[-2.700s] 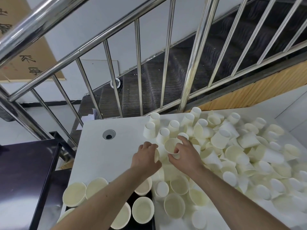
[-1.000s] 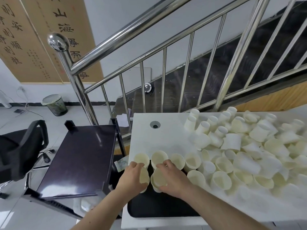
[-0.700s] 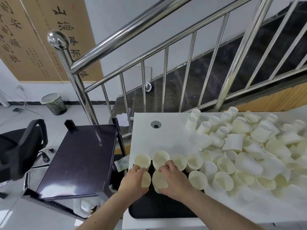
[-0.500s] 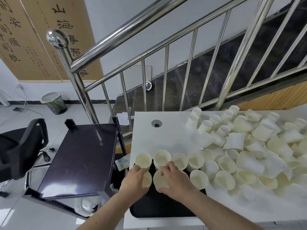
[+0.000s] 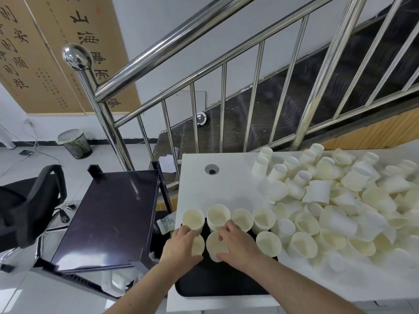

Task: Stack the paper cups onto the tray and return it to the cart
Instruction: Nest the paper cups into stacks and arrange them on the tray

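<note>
Both hands' grip on plain cups over tray (image 5: 217, 284), scroll (image 5: 86, 35) reading 山海

The near half of the black tray (image 5: 217, 284) lies bare behind both hands, its far edge is walled by stacked cups (image 5: 218, 217), a loose heap of cups (image 5: 340, 200) crowds the desk (image 5: 199, 189) rightward, and the cart (image 5: 108, 214) top is bare.

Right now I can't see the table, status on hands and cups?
Left hand and right hand each grip a white paper cup over the black tray. Loose cup heap right.
</note>
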A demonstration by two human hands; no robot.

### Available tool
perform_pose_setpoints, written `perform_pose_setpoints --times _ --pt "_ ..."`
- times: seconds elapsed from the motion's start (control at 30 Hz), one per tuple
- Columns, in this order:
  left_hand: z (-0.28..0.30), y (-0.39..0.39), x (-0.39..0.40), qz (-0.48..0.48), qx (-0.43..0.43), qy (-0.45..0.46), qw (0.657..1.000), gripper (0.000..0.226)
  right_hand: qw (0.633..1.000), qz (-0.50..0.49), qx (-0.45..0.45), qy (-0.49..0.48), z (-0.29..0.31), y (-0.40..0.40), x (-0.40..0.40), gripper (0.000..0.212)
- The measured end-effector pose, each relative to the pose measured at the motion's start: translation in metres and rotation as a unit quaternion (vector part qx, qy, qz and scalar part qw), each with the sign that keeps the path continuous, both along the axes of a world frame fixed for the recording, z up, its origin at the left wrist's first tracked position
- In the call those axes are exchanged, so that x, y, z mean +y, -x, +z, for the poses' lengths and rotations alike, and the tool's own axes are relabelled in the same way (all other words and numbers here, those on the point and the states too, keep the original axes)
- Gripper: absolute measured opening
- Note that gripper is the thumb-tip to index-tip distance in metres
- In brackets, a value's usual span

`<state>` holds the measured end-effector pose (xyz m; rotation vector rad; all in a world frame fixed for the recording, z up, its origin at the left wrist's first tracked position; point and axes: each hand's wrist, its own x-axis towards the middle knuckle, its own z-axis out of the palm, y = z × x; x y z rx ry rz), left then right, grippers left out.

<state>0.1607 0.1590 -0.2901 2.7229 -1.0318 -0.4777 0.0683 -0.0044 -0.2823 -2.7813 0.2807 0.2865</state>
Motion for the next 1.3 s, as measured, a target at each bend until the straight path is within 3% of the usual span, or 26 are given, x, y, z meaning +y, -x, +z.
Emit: perform_pose_setpoints --times 0.4,0.83,1.3 --pt "0.042 0.038 -0.072 -0.014 -0.042 0.118 0.992 0.045 0.997 -0.051 -0.065 0.011 0.034 0.056 -0.082 0.036" --pt "0.054 0.106 -0.193 -0.046 -0.02 0.107 0.993 0.044 0.991 -0.103 -0.068 0.046 0.058 0.125 -0.199 0.047" --pt "0.023 0.012 -0.291 -0.053 0.004 0.078 0.996 0.046 0.991 -0.13 -0.021 0.011 0.03 0.051 -0.27 0.046"
